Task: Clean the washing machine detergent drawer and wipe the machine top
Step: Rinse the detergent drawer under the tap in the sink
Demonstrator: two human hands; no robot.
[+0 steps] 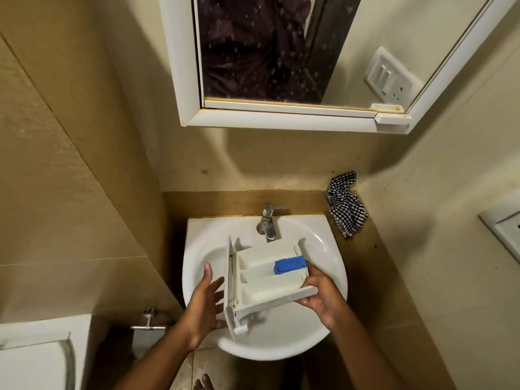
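The white detergent drawer (267, 280) is held over the white sink (332, 266), just below the chrome tap (268, 222). It is tilted, its front panel turned to the left and its compartments facing up. A blue insert (289, 264) sits in the middle compartment, toward the right end.

The right hand (323, 294) grips the drawer's right end, thumb curled over the top edge and fingers under it. The left hand (206, 301) is spread, fingers straight and parted, palm turned toward the front panel. Its lower fingers appear to touch the panel's bottom corner, though whether the palm presses on it I cannot tell.

On the brown table behind the sink, a black-and-white checked cloth (347, 205) lies crumpled in the right corner against the wall. A white-framed mirror cabinet (281, 119) hangs above. At lower left, a chrome fitting (147, 323) juts from the tiled wall, beside a white fixture (36, 358)
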